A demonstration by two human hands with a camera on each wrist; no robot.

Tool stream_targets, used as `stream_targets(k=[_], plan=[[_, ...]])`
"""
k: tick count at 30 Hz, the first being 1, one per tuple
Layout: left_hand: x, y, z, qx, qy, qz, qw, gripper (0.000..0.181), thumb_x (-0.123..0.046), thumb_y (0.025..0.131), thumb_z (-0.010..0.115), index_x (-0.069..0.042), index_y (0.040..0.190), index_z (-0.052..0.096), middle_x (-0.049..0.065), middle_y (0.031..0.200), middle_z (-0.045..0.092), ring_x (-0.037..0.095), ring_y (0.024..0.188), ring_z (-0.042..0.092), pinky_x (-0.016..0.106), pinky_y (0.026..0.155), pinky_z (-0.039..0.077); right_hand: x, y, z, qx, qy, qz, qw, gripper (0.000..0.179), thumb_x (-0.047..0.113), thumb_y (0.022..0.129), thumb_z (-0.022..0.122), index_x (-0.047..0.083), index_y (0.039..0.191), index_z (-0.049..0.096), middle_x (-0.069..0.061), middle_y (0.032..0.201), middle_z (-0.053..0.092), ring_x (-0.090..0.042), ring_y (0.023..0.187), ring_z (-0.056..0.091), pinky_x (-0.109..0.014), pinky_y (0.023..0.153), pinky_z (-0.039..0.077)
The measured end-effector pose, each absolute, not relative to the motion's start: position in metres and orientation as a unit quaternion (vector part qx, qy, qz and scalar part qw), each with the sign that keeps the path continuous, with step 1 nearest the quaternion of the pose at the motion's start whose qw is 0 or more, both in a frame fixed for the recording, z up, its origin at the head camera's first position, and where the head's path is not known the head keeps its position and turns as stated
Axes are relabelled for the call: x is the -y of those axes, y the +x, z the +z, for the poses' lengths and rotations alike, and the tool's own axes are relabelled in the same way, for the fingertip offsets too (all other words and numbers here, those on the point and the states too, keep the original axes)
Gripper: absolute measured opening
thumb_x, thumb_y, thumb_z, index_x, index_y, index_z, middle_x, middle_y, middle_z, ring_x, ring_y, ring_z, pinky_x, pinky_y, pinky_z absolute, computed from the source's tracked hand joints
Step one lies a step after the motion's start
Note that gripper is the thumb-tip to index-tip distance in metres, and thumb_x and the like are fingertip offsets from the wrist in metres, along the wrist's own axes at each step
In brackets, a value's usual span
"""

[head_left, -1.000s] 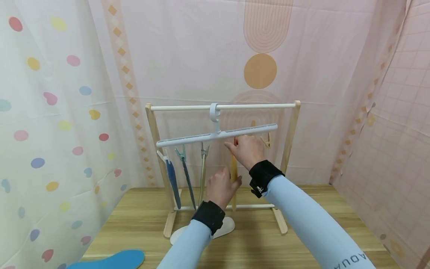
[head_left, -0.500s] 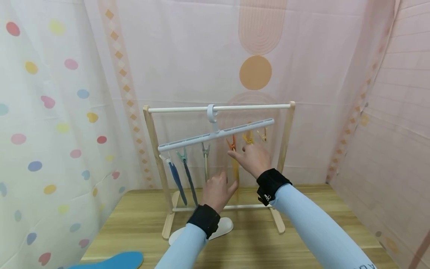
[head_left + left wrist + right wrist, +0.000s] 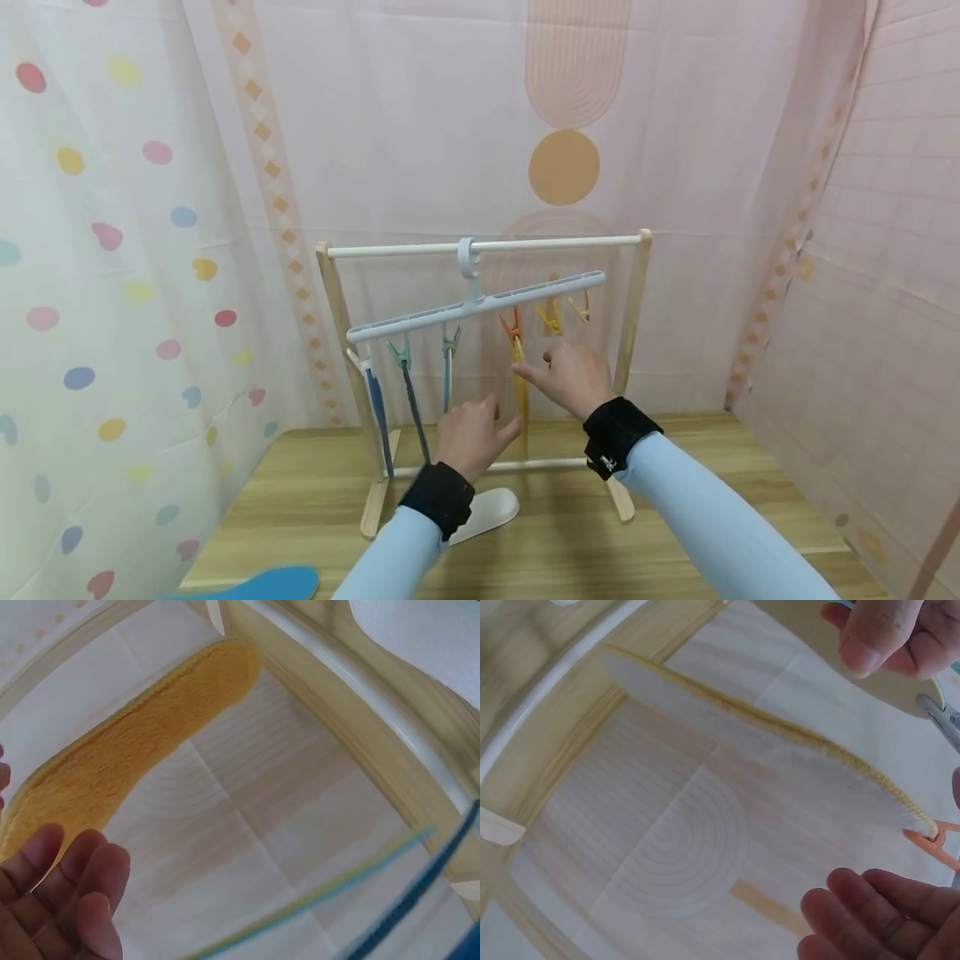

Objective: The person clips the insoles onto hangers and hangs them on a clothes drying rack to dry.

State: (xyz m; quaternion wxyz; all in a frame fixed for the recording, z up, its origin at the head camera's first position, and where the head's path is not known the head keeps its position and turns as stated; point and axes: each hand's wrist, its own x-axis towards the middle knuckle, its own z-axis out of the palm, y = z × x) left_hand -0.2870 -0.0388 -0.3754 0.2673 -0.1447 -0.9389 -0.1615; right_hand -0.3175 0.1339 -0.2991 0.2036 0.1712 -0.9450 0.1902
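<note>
A yellow fuzzy insole [image 3: 521, 392] hangs upright from an orange clothespin [image 3: 512, 325] on a tilted pale-blue clip hanger [image 3: 480, 307]. My left hand [image 3: 472, 437] is just left of the insole, fingers loosely bent and holding nothing. Right of the orange clothespin, my right hand [image 3: 573, 379] hovers apart from it with relaxed fingers and a stretched-out thumb. The left wrist view shows the insole's orange plush face [image 3: 135, 735]; its pale side [image 3: 780, 754] shows in the right wrist view. Yellow clips [image 3: 551, 318] on the hanger's right hold nothing.
More insoles [image 3: 414, 408] hang from clips at the hanger's left. The hanger hooks over a white rod [image 3: 555, 243] on a wooden-legged rack [image 3: 633, 321]. A white insole [image 3: 487, 512] and a blue insole [image 3: 281, 583] lie on the wooden table [image 3: 690, 500].
My right hand has let go at the orange clothespin and drawn back right and downward. My left hand has moved slightly left and down. The hanger's right side has risen, and the hanging insoles have swung.
</note>
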Motion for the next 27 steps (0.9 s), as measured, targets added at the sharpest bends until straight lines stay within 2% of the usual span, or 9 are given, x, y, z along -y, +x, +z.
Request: stream_targets(k=[4, 8, 14, 19, 27], plan=[[0.046, -0.284, -0.375, 0.943, -0.149, -0.157, 0.253, 0.034, -0.042, 0.090, 0.071, -0.010, 0.078, 0.065, -0.001, 0.059, 0.058, 0.009, 0.045, 0.046, 0.025, 0.042, 0.038, -0.136, -0.314, -0.304, 0.952, 0.160, 0.192, 0.179, 0.058, 0.060, 0.088, 0.065, 0.003, 0.091, 0.076, -0.010, 0.079, 0.071, -0.016, 0.054, 0.057, -0.029, 0.047, 0.043], [0.055, -0.282, -0.373, 0.949, -0.151, -0.146, 0.237, 0.035, -0.042, 0.090, 0.071, -0.009, 0.080, 0.068, -0.001, 0.062, 0.059, 0.009, 0.046, 0.048, 0.025, 0.043, 0.040, -0.139, -0.313, -0.309, 0.953, 0.160, 0.181, 0.181, 0.060, 0.061, 0.088, 0.065, 0.002, 0.094, 0.076, -0.013, 0.093, 0.074, -0.023, 0.063, 0.065, -0.035, 0.057, 0.052], [0.065, -0.282, -0.369, 0.959, -0.143, -0.137, 0.201, 0.038, -0.044, 0.090, 0.071, -0.006, 0.092, 0.072, 0.003, 0.070, 0.065, 0.011, 0.052, 0.054, 0.028, 0.046, 0.045, -0.144, -0.313, -0.315, 0.959, 0.152, 0.171, 0.168, 0.065, 0.064, 0.088, 0.061, 0.003, 0.105, 0.075, -0.012, 0.101, 0.074, -0.028, 0.074, 0.069, -0.043, 0.065, 0.055], [0.072, -0.279, -0.368, 0.960, -0.145, -0.156, 0.183, 0.039, -0.044, 0.090, 0.071, -0.006, 0.099, 0.071, 0.006, 0.079, 0.068, 0.015, 0.059, 0.059, 0.031, 0.051, 0.048, -0.148, -0.307, -0.320, 0.964, 0.156, 0.149, 0.154, 0.066, 0.065, 0.088, 0.061, 0.004, 0.108, 0.075, -0.013, 0.101, 0.073, -0.029, 0.078, 0.069, -0.043, 0.067, 0.055], [0.081, -0.269, -0.371, 0.965, -0.146, -0.174, 0.132, 0.041, -0.042, 0.087, 0.072, -0.005, 0.103, 0.072, 0.010, 0.090, 0.071, 0.022, 0.071, 0.065, 0.040, 0.062, 0.053, -0.152, -0.296, -0.336, 0.969, 0.160, 0.133, 0.131, 0.063, 0.064, 0.084, 0.066, 0.004, 0.100, 0.075, -0.012, 0.096, 0.073, -0.030, 0.081, 0.069, -0.045, 0.068, 0.055]])
